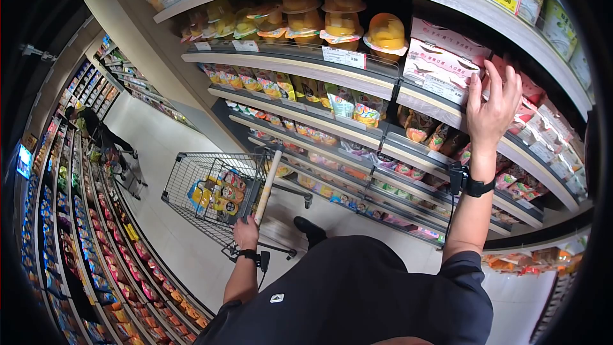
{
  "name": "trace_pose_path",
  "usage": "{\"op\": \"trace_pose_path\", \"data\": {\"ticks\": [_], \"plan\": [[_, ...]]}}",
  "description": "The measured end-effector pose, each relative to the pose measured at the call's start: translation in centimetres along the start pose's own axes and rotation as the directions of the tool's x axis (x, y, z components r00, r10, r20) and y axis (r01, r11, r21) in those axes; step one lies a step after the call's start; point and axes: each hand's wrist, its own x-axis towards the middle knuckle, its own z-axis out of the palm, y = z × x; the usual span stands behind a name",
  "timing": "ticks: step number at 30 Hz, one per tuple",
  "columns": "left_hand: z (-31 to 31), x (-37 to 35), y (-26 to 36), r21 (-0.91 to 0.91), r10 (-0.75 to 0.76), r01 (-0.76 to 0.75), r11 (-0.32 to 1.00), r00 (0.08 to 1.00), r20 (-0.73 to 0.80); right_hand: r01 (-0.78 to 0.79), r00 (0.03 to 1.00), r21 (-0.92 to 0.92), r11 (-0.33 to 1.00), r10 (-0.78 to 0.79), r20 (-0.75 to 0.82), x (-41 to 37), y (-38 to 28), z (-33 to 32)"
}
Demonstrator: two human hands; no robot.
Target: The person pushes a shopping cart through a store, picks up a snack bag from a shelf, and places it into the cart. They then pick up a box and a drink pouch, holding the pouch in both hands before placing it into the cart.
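Note:
My right hand (pixel 494 105) is raised to the shelf, fingers apart and slightly bent, with nothing in it. Its fingertips overlap the pink-and-white boxes (pixel 445 64) stacked behind a price label. Low on the left, my left hand (pixel 246 234) is closed on the near end of the shopping cart's pale handle (pixel 268 182). In the wire shopping cart (pixel 191 176) lie several yellow-lidded packs (pixel 228 193) and a yellow-and-blue package (pixel 202 197).
Orange jelly cups (pixel 387 33) stand left of the pink boxes. Lower shelves hold pouches (pixel 345 101) and small packs. Across the aisle floor (pixel 156 131) runs another stocked shelf (pixel 96 236); a person (pixel 96 124) stands farther along with a cart.

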Motion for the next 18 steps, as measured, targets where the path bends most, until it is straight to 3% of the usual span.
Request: {"op": "trace_pose_path", "data": {"ticks": [18], "plan": [[0.24,0.05,-0.13,-0.021,0.014,-0.014,1.000,1.000,-0.023,-0.002,1.000,-0.012,1.000,0.003,0.006,0.13,-0.27,-0.29]]}}
